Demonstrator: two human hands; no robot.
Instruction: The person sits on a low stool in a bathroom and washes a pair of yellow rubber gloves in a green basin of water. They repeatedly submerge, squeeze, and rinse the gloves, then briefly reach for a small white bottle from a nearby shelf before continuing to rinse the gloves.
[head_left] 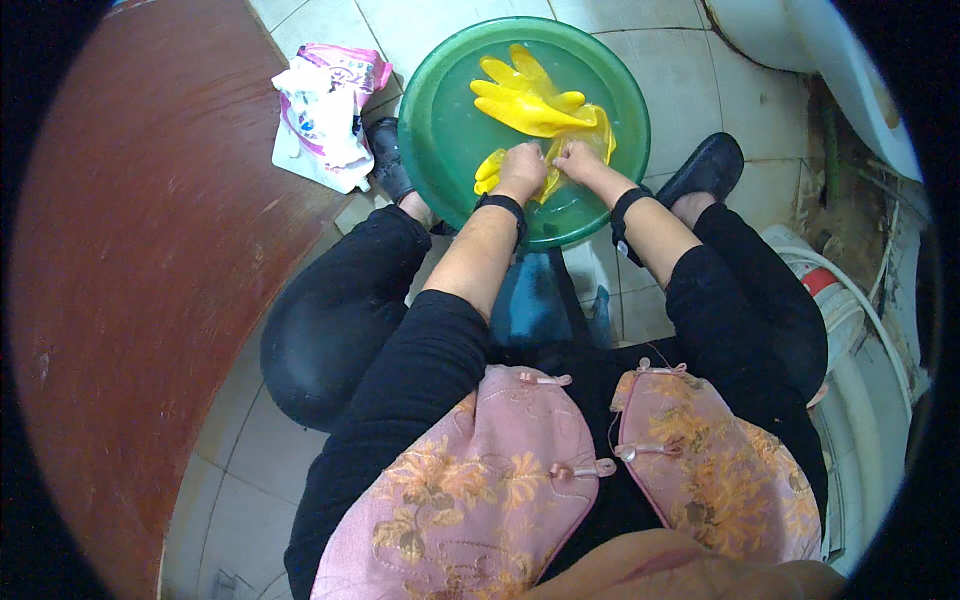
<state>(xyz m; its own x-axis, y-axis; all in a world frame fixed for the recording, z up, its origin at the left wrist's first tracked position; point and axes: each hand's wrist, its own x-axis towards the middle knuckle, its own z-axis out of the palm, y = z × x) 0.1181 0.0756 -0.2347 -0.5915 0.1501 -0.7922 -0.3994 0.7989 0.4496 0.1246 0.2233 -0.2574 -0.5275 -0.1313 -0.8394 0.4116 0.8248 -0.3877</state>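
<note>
A round green basin point(425, 130) with water in it stands on the floor between my feet. One yellow rubber glove point(530, 100) lies in it, its fingers spread toward the far rim and its cuff reaching to my hands. More yellow rubber point(488, 172) shows to the left of my left hand, perhaps a second glove. My left hand point(522, 170) is closed on yellow rubber over the near half of the basin. Close beside it, my right hand point(580, 162) also has its fingers closed on the yellow rubber. The exact fingertip grip is hidden.
A pink and white plastic package point(325, 115) lies on the tiled floor point(640, 75) left of the basin. A reddish-brown wooden panel point(150, 280) fills the left side. White hoses point(855, 310) and a white rounded fixture point(840, 70) are on the right. My dark shoes flank the basin.
</note>
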